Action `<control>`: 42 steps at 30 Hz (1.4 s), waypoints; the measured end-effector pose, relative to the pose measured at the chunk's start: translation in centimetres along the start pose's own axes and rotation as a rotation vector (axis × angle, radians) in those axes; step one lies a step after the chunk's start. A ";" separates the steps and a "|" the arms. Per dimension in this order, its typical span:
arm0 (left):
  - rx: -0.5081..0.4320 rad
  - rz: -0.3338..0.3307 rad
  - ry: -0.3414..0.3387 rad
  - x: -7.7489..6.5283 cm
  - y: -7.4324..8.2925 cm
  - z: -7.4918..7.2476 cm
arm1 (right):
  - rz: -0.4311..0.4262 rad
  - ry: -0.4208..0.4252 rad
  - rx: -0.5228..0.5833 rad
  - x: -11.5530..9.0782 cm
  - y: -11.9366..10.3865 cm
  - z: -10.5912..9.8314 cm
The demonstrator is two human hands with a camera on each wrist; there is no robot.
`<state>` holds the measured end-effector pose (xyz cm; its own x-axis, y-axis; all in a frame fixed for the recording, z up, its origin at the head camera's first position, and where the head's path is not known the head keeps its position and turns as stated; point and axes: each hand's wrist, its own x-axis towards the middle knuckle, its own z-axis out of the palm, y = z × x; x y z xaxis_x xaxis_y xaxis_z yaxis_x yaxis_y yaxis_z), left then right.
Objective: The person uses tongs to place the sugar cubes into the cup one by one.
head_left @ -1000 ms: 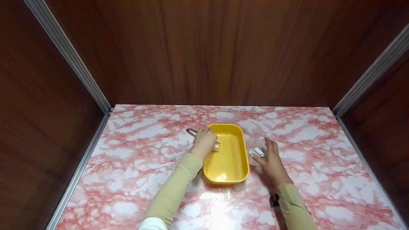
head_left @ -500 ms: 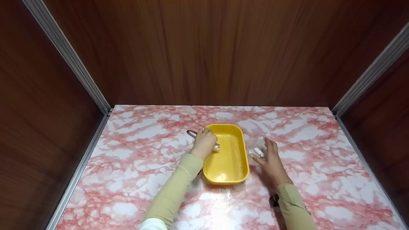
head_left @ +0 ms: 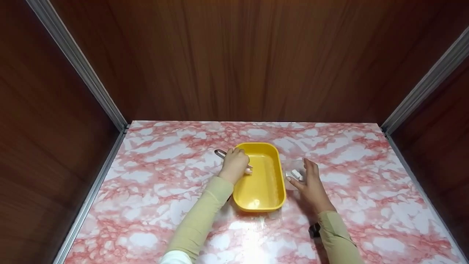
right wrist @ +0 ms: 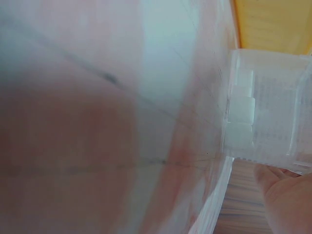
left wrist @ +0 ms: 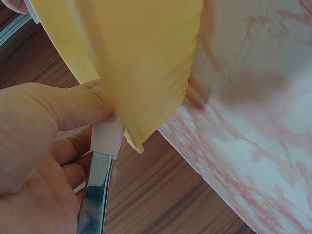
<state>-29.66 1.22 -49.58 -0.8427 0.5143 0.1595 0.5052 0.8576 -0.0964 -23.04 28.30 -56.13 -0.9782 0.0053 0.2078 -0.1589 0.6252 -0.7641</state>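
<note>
My left hand [head_left: 235,165] is over the left rim of a yellow tub [head_left: 260,183]. It pinches a pair of metal tongs; in the left wrist view the thumb presses a pale pink part of the tongs [left wrist: 107,136], with the shiny metal below. In the head view, the tongs' looped end [head_left: 220,153] sticks out beyond the knuckles. My right hand [head_left: 313,185] holds a clear plastic container [right wrist: 273,107] beside the tub, thumb and fingers spread around it. Small white blocks [head_left: 296,174] lie inside that container.
A pink and white marbled tabletop [head_left: 157,190] lies under everything. Dark wood panels [head_left: 253,62] with metal corner rails enclose its back and sides. The tub stands near the table's middle, right up against the clear container.
Both hands, the tub and the clear container stay almost where they were. The left fingertips have shifted only slightly at the tub's left rim.
</note>
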 end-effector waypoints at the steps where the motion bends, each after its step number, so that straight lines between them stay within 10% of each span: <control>1: 0.005 0.001 -0.003 0.0 0.0 0.0 | 0.000 -0.002 0.001 0.0 0.0 0.0; 42: 0.094 0.029 -0.015 -0.3 0.3 0.2 | 0.040 -0.029 0.077 -0.1 0.0 0.1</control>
<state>-29.31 1.30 -49.84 -0.8311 0.5380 0.1409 0.5100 0.8383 -0.1927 -22.94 28.23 -56.16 -0.9872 0.0052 0.1592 -0.1287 0.5627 -0.8166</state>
